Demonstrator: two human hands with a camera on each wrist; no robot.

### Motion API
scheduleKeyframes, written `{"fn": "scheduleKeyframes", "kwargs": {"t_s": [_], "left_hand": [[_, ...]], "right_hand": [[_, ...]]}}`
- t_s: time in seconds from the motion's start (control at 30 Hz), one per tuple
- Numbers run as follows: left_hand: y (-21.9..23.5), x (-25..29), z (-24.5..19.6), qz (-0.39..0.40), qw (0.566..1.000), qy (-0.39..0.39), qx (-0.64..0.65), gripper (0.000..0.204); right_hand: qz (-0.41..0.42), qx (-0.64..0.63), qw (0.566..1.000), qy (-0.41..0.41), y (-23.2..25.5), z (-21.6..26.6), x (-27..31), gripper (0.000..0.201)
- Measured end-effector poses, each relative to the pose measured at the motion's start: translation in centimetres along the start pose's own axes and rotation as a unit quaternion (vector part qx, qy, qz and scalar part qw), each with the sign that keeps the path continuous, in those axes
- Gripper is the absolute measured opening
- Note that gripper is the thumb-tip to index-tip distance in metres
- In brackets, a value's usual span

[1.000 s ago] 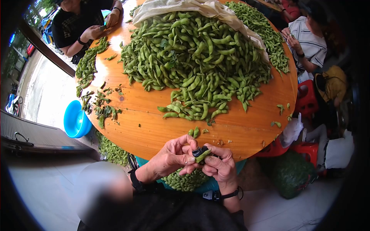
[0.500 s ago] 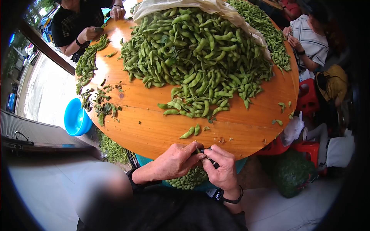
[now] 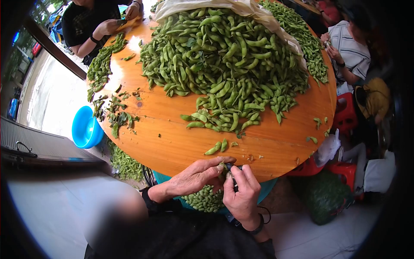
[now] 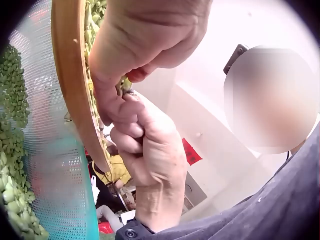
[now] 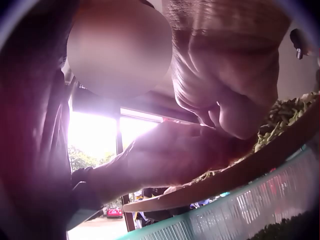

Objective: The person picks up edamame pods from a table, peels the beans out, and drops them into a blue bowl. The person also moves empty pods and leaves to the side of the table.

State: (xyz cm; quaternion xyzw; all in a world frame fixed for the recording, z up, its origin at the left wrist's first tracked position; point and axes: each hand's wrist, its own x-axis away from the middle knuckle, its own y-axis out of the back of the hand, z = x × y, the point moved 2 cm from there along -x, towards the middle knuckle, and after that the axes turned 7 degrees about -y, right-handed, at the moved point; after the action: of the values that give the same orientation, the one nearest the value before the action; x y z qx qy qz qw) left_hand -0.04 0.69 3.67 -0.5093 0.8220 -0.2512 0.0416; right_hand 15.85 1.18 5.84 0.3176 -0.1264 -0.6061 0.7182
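Observation:
My left hand (image 3: pixel 196 176) pinches a green soybean pod (image 4: pixel 125 85) between thumb and fingers, just past the table's near edge. Right up against it, my right hand (image 3: pixel 245 196) has its fingers curled round a small dark object (image 3: pixel 235 183); fingers cover most of it and I cannot tell its kind. Below both hands, a teal mesh basket (image 4: pixel 87 195) contains shelled green beans (image 3: pixel 202 199). A big heap of soybean pods (image 3: pixel 215 56) covers the table's middle. Two loose pods (image 3: pixel 213 148) lie just beyond my hands.
The round wooden table (image 3: pixel 164 146) carries leafy scraps (image 3: pixel 118 116) at left and a pale cloth (image 3: pixel 241 8) behind the heap. A blue basin (image 3: pixel 87 129) stands by its left edge. Red stools (image 3: pixel 345 112) and a full green net bag (image 3: pixel 325 196) are at right. Other people sit around the table.
One second ago the pod and dark object showed plainly between spread fingers; now both hands are closed tighter over them. A second loose pod has come to lie fully in sight near the table edge.

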Motion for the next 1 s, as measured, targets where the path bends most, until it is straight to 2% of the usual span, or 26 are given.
{"fn": "scheduleKeyframes", "kwargs": {"t_s": [0.1,0.17,0.33,0.43,0.47,0.5,0.6,0.7,0.77,0.8,0.83,0.93,1.0], "left_hand": [[-0.4,0.0,0.4,-0.032,0.999,-0.022,-0.008,0.048],[-1.1,0.0,0.7,-0.099,0.992,-0.026,0.071,0.050],[-0.8,-0.1,0.8,-0.115,0.991,-0.063,-0.032,0.050],[-1.0,-0.1,0.7,-0.142,0.982,-0.102,-0.072,0.051],[-1.1,0.0,0.8,-0.139,0.986,-0.085,0.018,0.048],[-1.2,0.0,0.9,-0.134,0.983,-0.067,0.107,0.044],[-2.0,-0.2,1.3,-0.179,0.971,-0.055,0.151,0.033],[-1.6,-0.3,2.1,-0.159,0.977,-0.059,0.126,0.031],[-1.4,0.1,1.5,-0.132,0.985,-0.067,0.088,0.026],[-1.4,0.1,1.1,-0.106,0.990,-0.075,0.050,0.022],[-1.4,0.2,0.9,-0.105,0.990,-0.074,0.049,0.022],[-1.5,0.3,1.0,-0.117,0.991,-0.059,0.025,0.023],[-1.5,0.3,1.5,-0.120,0.988,-0.068,0.066,0.025]], "right_hand": [[-0.034,0.059,0.997,0.021,-1.1,0.2,0.5,0.024],[-0.034,0.063,0.997,0.034,-1.5,0.4,0.6,0.025],[-0.072,0.119,0.985,0.097,-2.4,0.7,0.6,0.023],[-0.086,0.107,0.987,0.086,-2.9,0.5,0.7,0.023],[-0.085,0.107,0.987,0.087,-2.8,0.4,0.7,0.023],[-0.083,0.078,0.991,0.067,-2.5,0.1,0.5,0.022],[-0.085,0.024,0.995,0.036,-1.9,-0.2,0.3,0.020],[-0.091,-0.015,0.995,0.027,-1.2,-0.5,0.2,0.019],[-0.056,-0.072,0.995,-0.028,-0.7,-1.0,0.3,0.015],[-0.025,-0.129,0.986,-0.106,-0.8,-1.6,0.5,0.014],[-0.025,-0.129,0.986,-0.106,-0.6,-1.7,0.5,0.014],[-0.014,-0.094,0.993,-0.071,-0.3,-1.1,0.3,0.015],[-0.047,-0.059,0.997,0.033,-0.3,-0.1,0.2,0.015]]}}
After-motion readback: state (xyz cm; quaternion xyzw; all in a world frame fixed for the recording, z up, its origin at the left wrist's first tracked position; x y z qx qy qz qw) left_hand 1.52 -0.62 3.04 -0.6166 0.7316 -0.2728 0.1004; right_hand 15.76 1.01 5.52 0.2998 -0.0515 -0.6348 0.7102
